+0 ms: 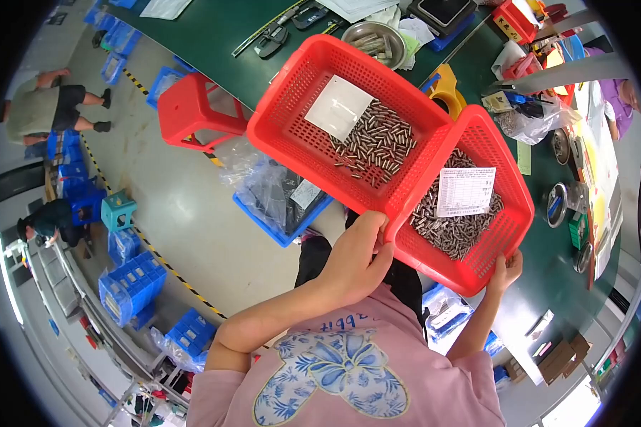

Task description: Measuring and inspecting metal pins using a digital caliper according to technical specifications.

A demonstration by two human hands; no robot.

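Observation:
Two red plastic baskets are side by side in front of me, their near edges meeting. The left basket [281,107] holds many small metal pins [381,139] and a blank white card [340,107]. In the right basket [516,181] lie more small metal pins [452,238] under a printed paper slip [466,192]. My left hand [363,249] is closed on the rims where the baskets meet. My right hand [504,272] grips the near right corner of the right basket, its fingers partly hidden by the rim.
A green table [214,35] carries calipers [272,39], a metal bowl [399,50] and a scale [441,14]. A red stool [192,114] and a blue crate [281,238] stand on the floor at left. Other people are at far left and far right.

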